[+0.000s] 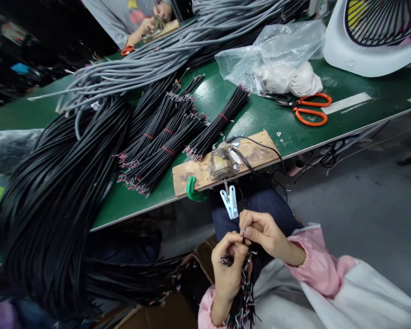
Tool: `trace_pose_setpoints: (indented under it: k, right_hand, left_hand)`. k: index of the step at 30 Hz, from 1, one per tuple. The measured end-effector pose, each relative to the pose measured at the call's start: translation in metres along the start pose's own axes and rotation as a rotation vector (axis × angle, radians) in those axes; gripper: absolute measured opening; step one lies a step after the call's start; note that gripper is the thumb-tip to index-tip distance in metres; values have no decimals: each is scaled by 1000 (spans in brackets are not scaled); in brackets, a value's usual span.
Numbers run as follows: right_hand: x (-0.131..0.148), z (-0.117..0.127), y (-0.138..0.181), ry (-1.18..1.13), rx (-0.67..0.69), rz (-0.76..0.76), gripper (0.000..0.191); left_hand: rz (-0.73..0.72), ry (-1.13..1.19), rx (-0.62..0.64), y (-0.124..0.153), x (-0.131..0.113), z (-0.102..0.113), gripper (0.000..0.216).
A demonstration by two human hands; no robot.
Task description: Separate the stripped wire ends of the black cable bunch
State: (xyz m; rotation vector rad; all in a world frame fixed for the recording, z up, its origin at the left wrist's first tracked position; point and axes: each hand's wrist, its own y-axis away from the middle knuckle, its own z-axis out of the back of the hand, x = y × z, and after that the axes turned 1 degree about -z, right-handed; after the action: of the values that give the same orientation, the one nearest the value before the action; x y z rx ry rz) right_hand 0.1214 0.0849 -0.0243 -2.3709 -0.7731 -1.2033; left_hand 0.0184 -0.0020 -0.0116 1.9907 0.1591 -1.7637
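My left hand (227,267) is closed around black cables, whose stripped ends with thin coloured wires (247,292) hang down beside the wrist. Close above it, my right hand (264,233) pinches the fine wires at the tip of one cable (244,238). Just past my fingers, a light blue clothespin-like clip (229,202) hangs on a thin metal shaft from a small grimy motor (222,163). That motor sits on a wooden board (260,155), and a green clamp (193,189) grips the board at the table edge.
Red-banded black cable bundles (222,119) lie on the green table (123,212). Long black cables (55,205) drape off at left; grey cables (150,64) stretch across the back. Orange-handled scissors (311,109), a plastic bag (270,45) and a fan (363,59) stand right. Another person's hands (150,25) work opposite.
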Motion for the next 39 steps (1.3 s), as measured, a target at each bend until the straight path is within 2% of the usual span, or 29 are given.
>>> trace_pose_setpoints:
  k: [3, 5, 12, 24, 29, 35, 39]
  right_hand:
    - [-3, -5, 0, -127, 19, -90, 29]
    - [-3, -4, 0, -108, 14, -91, 27]
    - [3, 3, -1, 283, -82, 72, 21]
    - [2, 4, 2, 478, -160, 244, 14]
    - [2, 6, 2, 519, -161, 275, 15]
    - [2, 5, 1, 500, -126, 229, 16]
    - [3, 6, 0, 427, -110, 164, 16]
  left_hand:
    - [-22, -2, -4, -2, 0, 0, 33]
    - [-8, 8, 6, -4, -3, 0, 37]
    - [96, 286, 65, -4, -7, -2, 32]
    - [171, 322, 6, -9, -12, -7, 33]
    - [160, 349, 126, -11, -5, -1, 32]
    - [146, 339, 84, -10, -6, -2, 29]
    - [132, 355, 118, -8, -2, -2, 29]
